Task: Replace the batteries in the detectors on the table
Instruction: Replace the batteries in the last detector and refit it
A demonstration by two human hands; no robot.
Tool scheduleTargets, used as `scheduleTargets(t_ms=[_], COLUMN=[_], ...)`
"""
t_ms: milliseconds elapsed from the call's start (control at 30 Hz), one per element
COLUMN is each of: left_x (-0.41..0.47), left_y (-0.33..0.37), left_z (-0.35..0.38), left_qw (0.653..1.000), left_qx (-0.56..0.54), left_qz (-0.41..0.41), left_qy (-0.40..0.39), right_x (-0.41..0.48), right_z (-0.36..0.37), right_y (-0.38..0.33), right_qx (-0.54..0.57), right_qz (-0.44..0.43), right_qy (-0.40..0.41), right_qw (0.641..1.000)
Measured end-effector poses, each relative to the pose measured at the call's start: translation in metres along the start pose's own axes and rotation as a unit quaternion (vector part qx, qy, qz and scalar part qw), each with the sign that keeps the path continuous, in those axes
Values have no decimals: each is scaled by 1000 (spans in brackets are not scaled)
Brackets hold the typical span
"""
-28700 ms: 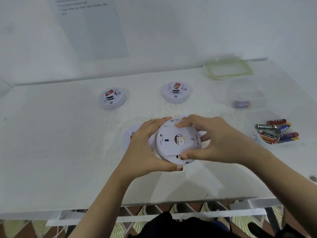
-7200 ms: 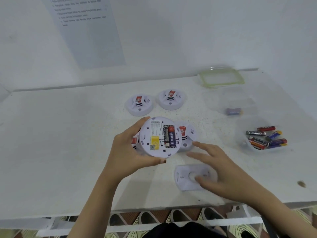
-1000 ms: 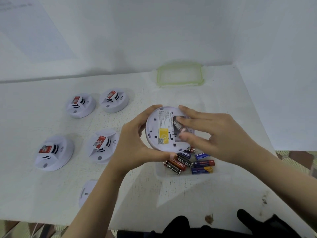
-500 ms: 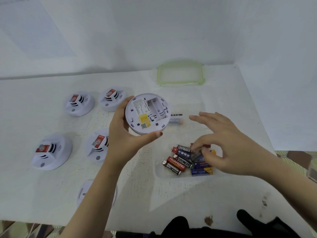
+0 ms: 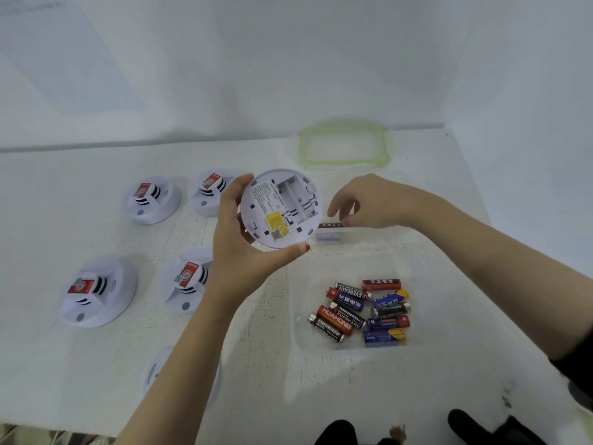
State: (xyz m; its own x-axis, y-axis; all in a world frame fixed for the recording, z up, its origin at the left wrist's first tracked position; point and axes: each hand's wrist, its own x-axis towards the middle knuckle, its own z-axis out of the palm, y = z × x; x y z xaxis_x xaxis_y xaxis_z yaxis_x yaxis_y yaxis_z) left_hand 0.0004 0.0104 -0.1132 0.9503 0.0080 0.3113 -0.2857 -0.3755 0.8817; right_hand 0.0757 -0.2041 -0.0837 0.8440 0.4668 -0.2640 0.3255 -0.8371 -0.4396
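Observation:
My left hand [image 5: 237, 252] grips a round white detector [image 5: 279, 208], back side up, lifted off the table. Its battery compartment is open and has no batteries in it. My right hand [image 5: 372, 203] hovers to its right, fingers curled down over a clear container [image 5: 378, 232]. A red-and-black battery [image 5: 330, 225] lies there just under the fingertips, with a bluish battery [image 5: 329, 236] below it. Whether the fingers hold anything is hidden. The detector's white cover [image 5: 154, 369] lies on the table, partly behind my left forearm.
A clear tray [image 5: 301, 332] with several loose batteries [image 5: 359, 308] sits below my right hand. Several other detectors [image 5: 96, 290] [image 5: 186, 281] [image 5: 150, 200] [image 5: 208, 191] stand face up on the left. A green-rimmed lid [image 5: 343, 147] lies by the back wall.
The batteries came out of the held detector. My right hand went from the detector, past the near tray, up to the far clear container. My left hand lifted the detector up and left.

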Motion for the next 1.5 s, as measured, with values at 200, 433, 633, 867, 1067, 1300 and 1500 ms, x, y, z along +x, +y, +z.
scheduleTargets(t_ms=[200,433,633,867,1067,1300,1500], left_x=[7,16,19,19,18,16,18], left_y=[-6,-7,-5,-3,-3,-5,-6], left_z=[2,4,3,10,9,5,4], left_qw=[1000,1000,1000,1000,1000,1000,1000], left_qx=[20,23,14,2,2,11,22], left_qz=[-2,-13,-4,5,4,-3,-6], left_qy=[1,-3,-12,-22,-16,-5,0], right_x=[13,8,-14,-31,-33,-14,7], right_z=[2,2,-10,5,9,11,6], right_y=[-1,4,9,11,1,1,-3], right_qx=[-12,20,135,67,80,56,-34], right_qz=[2,3,-9,-6,-14,18,52], right_qy=[-6,-8,15,8,22,43,87], right_qw=[1000,1000,991,998,996,997,994])
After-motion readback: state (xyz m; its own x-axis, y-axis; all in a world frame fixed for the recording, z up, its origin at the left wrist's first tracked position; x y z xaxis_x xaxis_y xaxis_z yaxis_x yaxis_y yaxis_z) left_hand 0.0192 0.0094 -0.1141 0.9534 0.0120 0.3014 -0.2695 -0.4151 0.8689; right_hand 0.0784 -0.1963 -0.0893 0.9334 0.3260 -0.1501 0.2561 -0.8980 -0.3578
